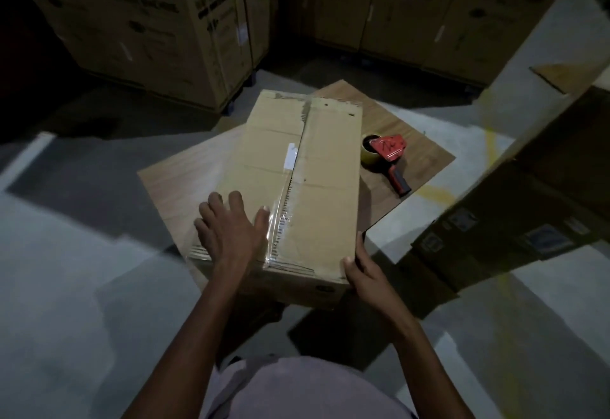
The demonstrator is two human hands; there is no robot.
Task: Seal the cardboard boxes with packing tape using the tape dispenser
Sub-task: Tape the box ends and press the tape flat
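A long, brown cardboard box (297,167) is seen lying on a flat wooden board (412,121), which lies on a grey floor (82,286). The two top flaps of the box are closed and meet in a line down the middle. Clear, shiny packing tape (277,224) is stuck over the near part of that line and is folded down over the near edge. Old bits of tape are seen at the far end of the line. A small white label (289,154) is stuck beside the line.

The left hand (227,230) is laid flat on top of the box, with the fingers straight and spread. The thumb is placed just at the edge of the clear tape. The right hand (363,270) is held at the near right corner of the box. Its thumb is pressed on the top and its fingers are curled down around the side, so the corner is gripped.

A red tape dispenser with a yellowish roll of tape (384,154) is seen lying on the board, just beside the right side of the box. It is not touched by either hand.

Big, tall cardboard cartons with dark printing (148,22) are stood behind the board. More dark boxes (528,204) are seen on the right.
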